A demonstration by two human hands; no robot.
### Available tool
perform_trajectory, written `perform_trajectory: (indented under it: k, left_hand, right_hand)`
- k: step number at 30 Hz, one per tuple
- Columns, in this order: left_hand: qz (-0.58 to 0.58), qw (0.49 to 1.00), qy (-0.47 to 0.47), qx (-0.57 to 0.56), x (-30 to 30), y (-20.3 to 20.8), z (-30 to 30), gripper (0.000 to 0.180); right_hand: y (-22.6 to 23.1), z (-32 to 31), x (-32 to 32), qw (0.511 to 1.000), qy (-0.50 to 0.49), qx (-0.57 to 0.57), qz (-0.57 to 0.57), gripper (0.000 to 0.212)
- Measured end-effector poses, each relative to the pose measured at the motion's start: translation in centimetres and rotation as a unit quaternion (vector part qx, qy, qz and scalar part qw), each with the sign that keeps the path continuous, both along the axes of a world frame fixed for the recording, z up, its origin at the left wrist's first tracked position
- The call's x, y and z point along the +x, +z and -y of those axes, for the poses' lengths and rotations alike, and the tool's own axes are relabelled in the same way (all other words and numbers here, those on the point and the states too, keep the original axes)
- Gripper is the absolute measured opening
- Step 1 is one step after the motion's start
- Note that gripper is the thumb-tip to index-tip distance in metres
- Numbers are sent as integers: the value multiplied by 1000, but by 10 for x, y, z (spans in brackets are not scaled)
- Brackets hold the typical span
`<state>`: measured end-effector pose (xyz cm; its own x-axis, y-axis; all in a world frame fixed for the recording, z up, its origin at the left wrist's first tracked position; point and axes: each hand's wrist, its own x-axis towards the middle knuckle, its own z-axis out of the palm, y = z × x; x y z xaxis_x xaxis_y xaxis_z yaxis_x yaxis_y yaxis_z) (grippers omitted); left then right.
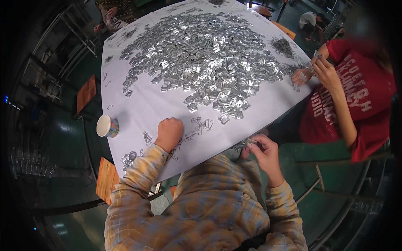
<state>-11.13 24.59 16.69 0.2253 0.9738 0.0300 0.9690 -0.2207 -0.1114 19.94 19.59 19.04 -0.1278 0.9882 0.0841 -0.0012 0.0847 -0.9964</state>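
Observation:
My left hand (169, 133) is closed in a fist, resting on the white-covered table (144, 100). What it may hold is hidden. Thin bent wire hooks (202, 124) lie scattered just to its right. Beyond the table's near edge, above my lap, my right hand (268, 155) pinches a small shiny metal piece (248, 141) between thumb and fingers; its exact shape is too small to tell. A broad heap of flat, slotted silver metal pieces (205, 62) covers the far part of the table. A few similar pieces (128, 158) sit beside my left forearm.
A paper cup (107, 126) stands at the table's left edge. To the right, a co-worker in a red shirt (347, 92) handles metal pieces near a tangle of dark wires (283, 47). Another person (115, 12) is at the far left. Wooden stools (108, 180) flank the table.

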Motion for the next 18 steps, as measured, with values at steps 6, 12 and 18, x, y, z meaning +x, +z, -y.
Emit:
perform_trajectory:
  k: [6, 12, 18]
  left_hand:
    - [571, 809, -110, -84, 67, 52, 15, 7]
    - [647, 732, -189, -101, 114, 55, 31, 10]
    - [611, 769, -180, -50, 121, 49, 36, 9]
  right_hand:
    - [2, 0, -7, 999, -6, -6, 43, 13]
    - [16, 4, -11, 993, -9, 47, 109, 13]
    - [17, 7, -12, 986, -20, 88, 140, 12]
